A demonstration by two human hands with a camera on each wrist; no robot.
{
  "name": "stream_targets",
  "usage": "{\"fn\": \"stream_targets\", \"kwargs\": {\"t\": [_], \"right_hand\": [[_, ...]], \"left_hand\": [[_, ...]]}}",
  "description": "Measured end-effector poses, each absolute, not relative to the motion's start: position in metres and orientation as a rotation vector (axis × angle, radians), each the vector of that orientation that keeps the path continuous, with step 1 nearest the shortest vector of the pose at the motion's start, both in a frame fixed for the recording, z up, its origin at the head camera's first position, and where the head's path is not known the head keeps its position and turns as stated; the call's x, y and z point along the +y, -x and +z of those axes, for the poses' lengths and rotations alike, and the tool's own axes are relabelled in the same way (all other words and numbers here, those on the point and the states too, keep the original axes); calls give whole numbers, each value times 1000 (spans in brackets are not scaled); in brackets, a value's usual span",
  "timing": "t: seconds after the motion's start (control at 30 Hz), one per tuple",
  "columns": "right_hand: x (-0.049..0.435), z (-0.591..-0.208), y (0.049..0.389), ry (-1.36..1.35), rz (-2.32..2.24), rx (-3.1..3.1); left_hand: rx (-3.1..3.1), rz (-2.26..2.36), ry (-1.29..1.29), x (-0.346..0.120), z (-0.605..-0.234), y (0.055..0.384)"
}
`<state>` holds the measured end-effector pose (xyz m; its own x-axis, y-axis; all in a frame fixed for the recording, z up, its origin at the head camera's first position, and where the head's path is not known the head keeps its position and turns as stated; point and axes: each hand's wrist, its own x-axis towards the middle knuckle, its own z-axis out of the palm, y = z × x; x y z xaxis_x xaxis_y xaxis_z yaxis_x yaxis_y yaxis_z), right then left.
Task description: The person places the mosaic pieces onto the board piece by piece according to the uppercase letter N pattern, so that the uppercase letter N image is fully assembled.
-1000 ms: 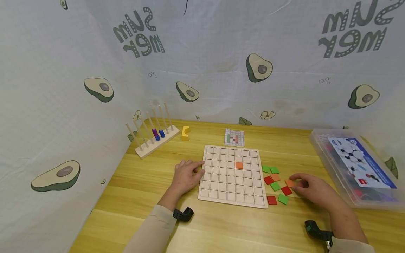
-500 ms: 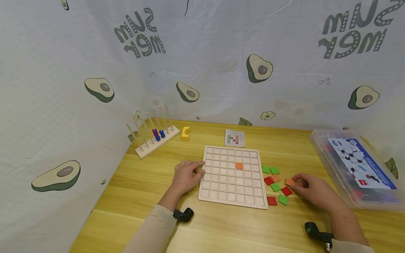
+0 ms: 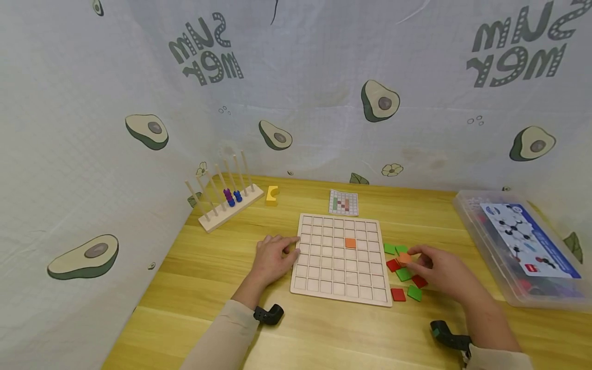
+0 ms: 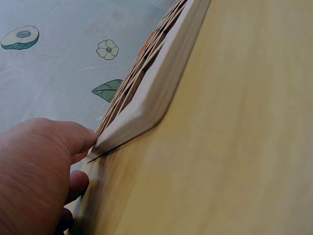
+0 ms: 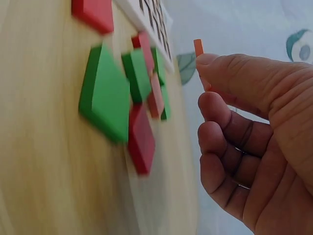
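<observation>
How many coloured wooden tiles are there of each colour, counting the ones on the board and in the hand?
Green tiles: 4
Red tiles: 3
Orange tiles: 3 (1 on the board, 1 in the right hand, 1 among the loose ones)
Total: 10

4 green tiles (image 3: 414, 293) | 3 red tiles (image 3: 398, 294) | 3 orange tiles (image 3: 350, 243) | 1 board (image 3: 326, 272) | 1 card (image 3: 344, 203)

This looks like a play or learning corner: a table (image 3: 333, 334) walled on 2 sides by cloth (image 3: 319, 67) printed with avocados (image 3: 380, 100), bearing a grid board (image 3: 326, 260), coloured tiles (image 3: 414, 293), a peg stand (image 3: 239, 206) and a box (image 3: 497, 246) labelled with molecule models (image 3: 513, 226). Whether home or classroom, I cannot tell.
</observation>
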<state>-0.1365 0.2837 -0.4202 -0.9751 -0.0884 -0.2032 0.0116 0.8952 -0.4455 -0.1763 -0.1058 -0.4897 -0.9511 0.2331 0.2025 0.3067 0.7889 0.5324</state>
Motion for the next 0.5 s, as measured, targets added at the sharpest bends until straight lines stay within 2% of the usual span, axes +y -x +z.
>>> {"fn": "stream_targets", "kwargs": {"t": [0.5], "right_hand": [[236,-421,144,227,-770,2834]], "left_hand": [[-2866,-890,414,-106,-490,176]]}}
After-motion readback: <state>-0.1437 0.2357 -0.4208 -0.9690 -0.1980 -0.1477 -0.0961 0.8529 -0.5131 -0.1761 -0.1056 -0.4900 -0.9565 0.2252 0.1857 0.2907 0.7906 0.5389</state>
